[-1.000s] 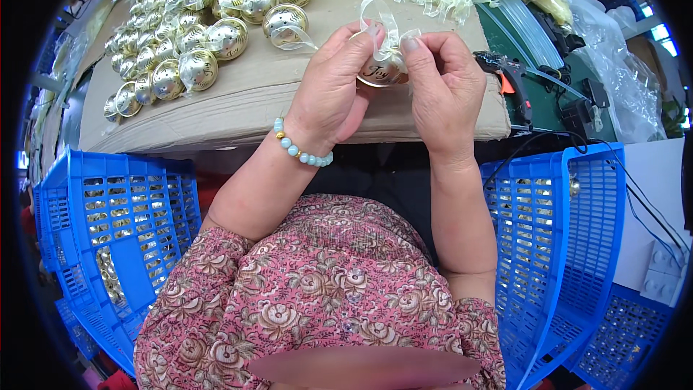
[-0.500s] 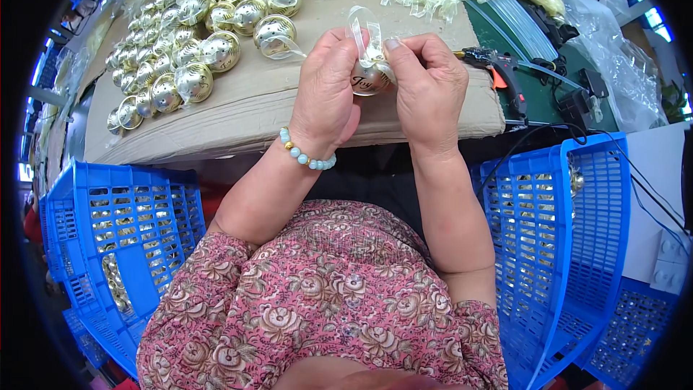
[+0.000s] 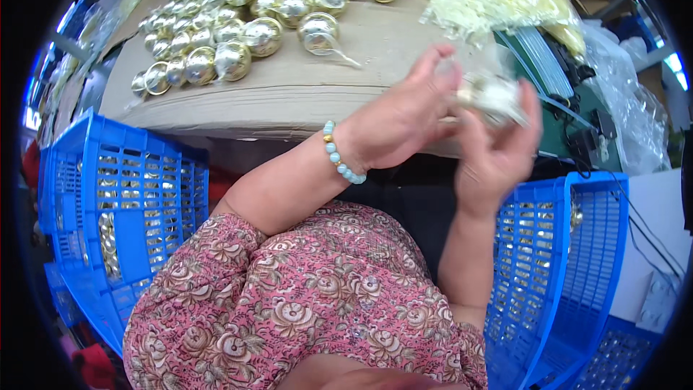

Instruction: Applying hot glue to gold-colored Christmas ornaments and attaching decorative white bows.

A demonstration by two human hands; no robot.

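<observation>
Cardboard (image 3: pixel 289 97) bears gold baubles (image 3: pixel 261 36) far left; at right, the right hand (image 3: pixel 502 155) clasps a blurred ornament (image 3: pixel 494 95), the left hand (image 3: pixel 397 119) beside it, grip unclear; this handling apparently calls for steadiness.

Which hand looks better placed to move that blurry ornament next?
Probably the right hand: it appears curled around the ornament. The left hand lies to the ornament's left; blur hides whether it touches.

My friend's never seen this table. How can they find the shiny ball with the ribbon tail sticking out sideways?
Start at the big brown cardboard and its crowd of shiny gold balls. Along the crowd's front edge, go right to the last ball. Its long pale ribbon stretches rightward across the cardboard, toward the left hand, unlike its neighbours.
</observation>
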